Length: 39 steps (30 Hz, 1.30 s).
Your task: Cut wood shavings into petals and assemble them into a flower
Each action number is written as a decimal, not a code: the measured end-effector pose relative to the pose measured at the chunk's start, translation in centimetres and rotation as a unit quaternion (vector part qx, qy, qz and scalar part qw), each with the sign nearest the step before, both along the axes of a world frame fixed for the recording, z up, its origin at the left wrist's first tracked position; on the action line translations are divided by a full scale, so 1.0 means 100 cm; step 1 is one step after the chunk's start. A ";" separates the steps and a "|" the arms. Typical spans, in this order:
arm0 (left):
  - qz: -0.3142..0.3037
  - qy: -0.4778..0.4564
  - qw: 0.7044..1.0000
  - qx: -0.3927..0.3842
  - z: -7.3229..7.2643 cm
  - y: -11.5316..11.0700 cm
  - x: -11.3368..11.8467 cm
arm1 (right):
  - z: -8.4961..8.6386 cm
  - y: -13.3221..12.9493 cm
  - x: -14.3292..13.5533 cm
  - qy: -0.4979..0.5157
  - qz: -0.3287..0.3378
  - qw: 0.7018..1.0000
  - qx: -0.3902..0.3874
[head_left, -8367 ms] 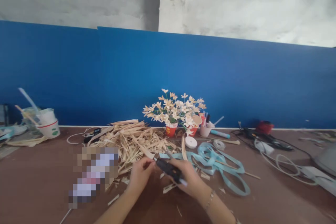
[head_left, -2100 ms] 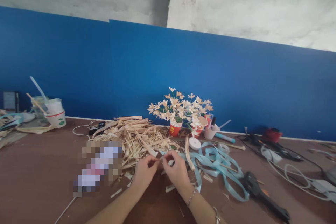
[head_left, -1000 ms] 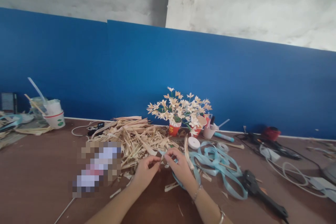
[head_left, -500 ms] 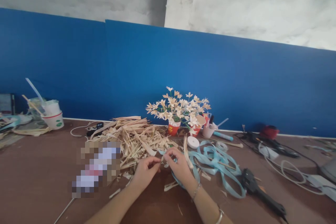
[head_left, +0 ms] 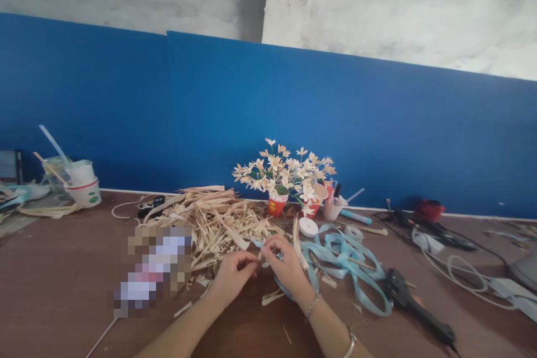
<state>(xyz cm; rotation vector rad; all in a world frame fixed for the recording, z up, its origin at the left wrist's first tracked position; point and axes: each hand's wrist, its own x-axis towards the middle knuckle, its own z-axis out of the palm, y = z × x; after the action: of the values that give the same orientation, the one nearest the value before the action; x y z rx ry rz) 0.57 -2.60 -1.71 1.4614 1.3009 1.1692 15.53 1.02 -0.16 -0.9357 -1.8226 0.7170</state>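
My left hand point(head_left: 233, 277) and my right hand point(head_left: 285, 265) meet near the middle of the brown table, fingertips almost touching. Each has its fingers pinched together around a small pale piece that is mostly hidden between them. Just behind them lies a heap of dry straw-coloured husk strips point(head_left: 210, 212). Light blue ribbon point(head_left: 335, 251) lies in loops to the right of my right hand. Beyond my hands, cream flowers point(head_left: 285, 170) on green stems rise from a red cup point(head_left: 277, 206).
A black glue gun point(head_left: 419, 310) lies at the right, with cables point(head_left: 457, 274) farther right. A white roll point(head_left: 309, 227) sits by the ribbon. White cups point(head_left: 85, 193) stand at the far left; a blurred object point(head_left: 151, 274) lies left of my hands.
My fingertips have shifted very slightly around the small piece. The whole view has moved a little; the things on the table stay in place.
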 end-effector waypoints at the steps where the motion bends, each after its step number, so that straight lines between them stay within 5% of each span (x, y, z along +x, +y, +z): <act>1: -0.001 0.000 1.000 -0.001 0.000 0.000 0.000 | 0.000 0.000 0.000 0.000 -0.001 1.000 0.001; 13: 0.001 -0.048 0.997 -0.064 -0.009 0.004 0.001 | -0.002 0.006 0.004 -0.011 -0.006 1.000 -0.003; 21: 0.008 0.030 0.999 0.009 -0.005 0.003 -0.001 | -0.004 0.009 0.007 -0.015 -0.009 1.000 0.000; 25: 0.037 0.059 0.998 0.012 -0.003 0.001 -0.001 | 0.012 0.013 0.022 -0.029 -0.062 0.998 0.010; 28: 0.036 0.059 0.998 0.010 0.000 0.000 -0.001 | 0.035 0.018 0.057 -0.100 -0.132 0.986 -0.018; 31: 0.032 0.068 0.997 0.021 0.001 -0.001 -0.001 | 0.053 0.017 0.120 -0.190 -0.243 0.950 -0.038; 33: 0.027 0.072 0.997 0.032 0.000 0.000 -0.002 | 0.055 0.009 0.167 -0.270 -0.342 0.897 -0.071; 36: 0.032 0.080 0.996 0.033 -0.002 0.002 -0.003 | 0.039 -0.010 0.223 -0.410 -0.408 0.798 -0.170; 39: 0.027 0.077 0.996 0.044 -0.001 0.001 -0.003 | 0.014 -0.028 0.246 -0.492 -0.435 0.721 -0.222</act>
<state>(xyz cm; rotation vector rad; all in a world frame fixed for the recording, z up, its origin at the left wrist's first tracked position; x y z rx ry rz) 0.27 -2.47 -1.85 1.6157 1.4157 1.1813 40.14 -1.77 1.27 -2.6331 -1.6631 -0.0476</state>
